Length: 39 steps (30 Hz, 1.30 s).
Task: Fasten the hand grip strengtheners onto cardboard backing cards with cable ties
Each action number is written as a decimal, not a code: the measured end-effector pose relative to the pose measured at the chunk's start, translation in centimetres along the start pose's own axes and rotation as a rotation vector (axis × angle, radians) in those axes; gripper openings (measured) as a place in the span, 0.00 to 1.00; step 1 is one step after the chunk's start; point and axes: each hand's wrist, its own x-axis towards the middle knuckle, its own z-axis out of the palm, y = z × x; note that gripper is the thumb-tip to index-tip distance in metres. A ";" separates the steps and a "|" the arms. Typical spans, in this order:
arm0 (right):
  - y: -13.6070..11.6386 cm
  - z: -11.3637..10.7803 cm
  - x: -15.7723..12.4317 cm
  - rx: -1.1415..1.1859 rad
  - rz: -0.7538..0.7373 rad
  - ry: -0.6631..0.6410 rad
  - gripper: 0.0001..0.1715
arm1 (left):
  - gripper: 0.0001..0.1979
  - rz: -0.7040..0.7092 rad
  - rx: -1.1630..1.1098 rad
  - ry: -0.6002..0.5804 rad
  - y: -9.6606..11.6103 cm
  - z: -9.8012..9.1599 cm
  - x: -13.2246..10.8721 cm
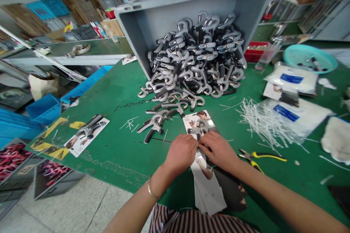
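Observation:
A grey and black hand grip strengthener [201, 125] lies on a printed backing card [188, 118] in front of me. My left hand [182, 153] is closed around its lower part from the left. From the right, my right hand [220, 153] is closed on the same part, fingertips nearly meeting the left ones. My fingers hide the handles and whatever small thing may be between them. Below my hands, a fanned stack of backing cards [209, 193] lies near the table edge. More loose hand grip strengtheners [155, 122] lie just beyond my left hand.
A grey crate [133, 25] tipped on its side spills a heap of strengtheners. White cable ties [262, 123] are piled at right, near yellow-handled cutters [266, 156] and plastic bags [292, 76]. A carded strengthener [89, 131] lies left. Farther right stands a turquoise basin [308, 52].

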 end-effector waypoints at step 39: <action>12.0 -5.1 -17.9 -0.474 0.387 -0.200 0.44 | 0.23 -0.569 -0.639 0.155 -3.6 3.8 3.1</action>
